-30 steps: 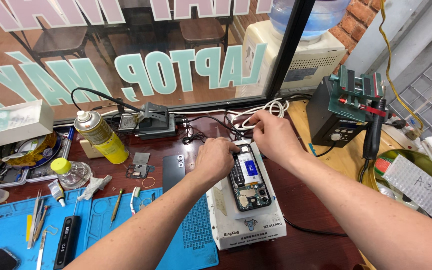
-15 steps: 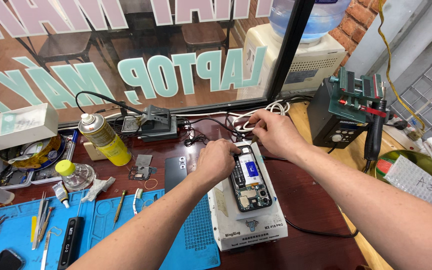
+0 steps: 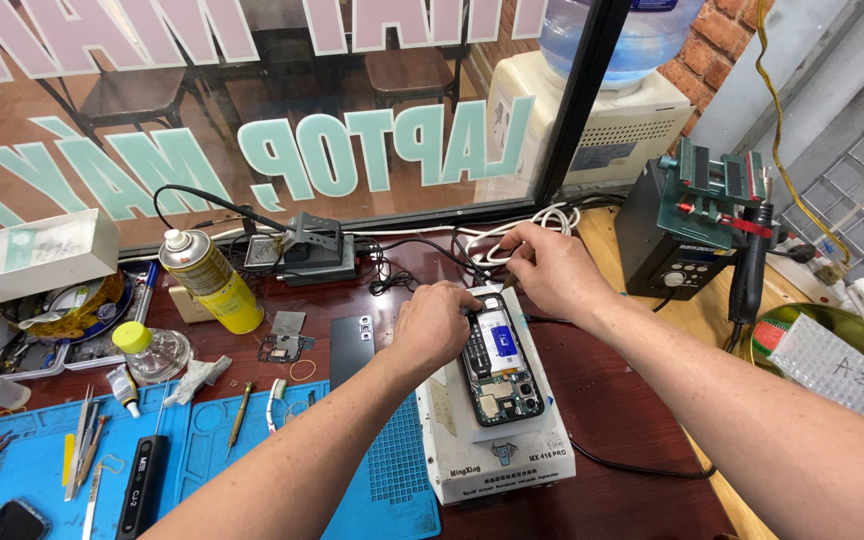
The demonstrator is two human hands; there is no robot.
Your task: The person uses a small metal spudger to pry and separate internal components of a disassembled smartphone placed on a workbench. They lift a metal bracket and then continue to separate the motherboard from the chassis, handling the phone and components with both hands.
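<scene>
Phone (image 3: 498,362), opened with its insides showing, is laid flat on top of the white box (image 3: 497,452). Its upper left edge is pressed by the curled fingers of the left hand (image 3: 434,322). A thin tool is pinched by the right hand (image 3: 549,266) at the phone's top end.

An opened smartphone (image 3: 499,360) lies flat, back cover off, its circuit boards and blue-labelled battery exposed. It rests lengthwise on a white heating pad (image 3: 497,455).
</scene>
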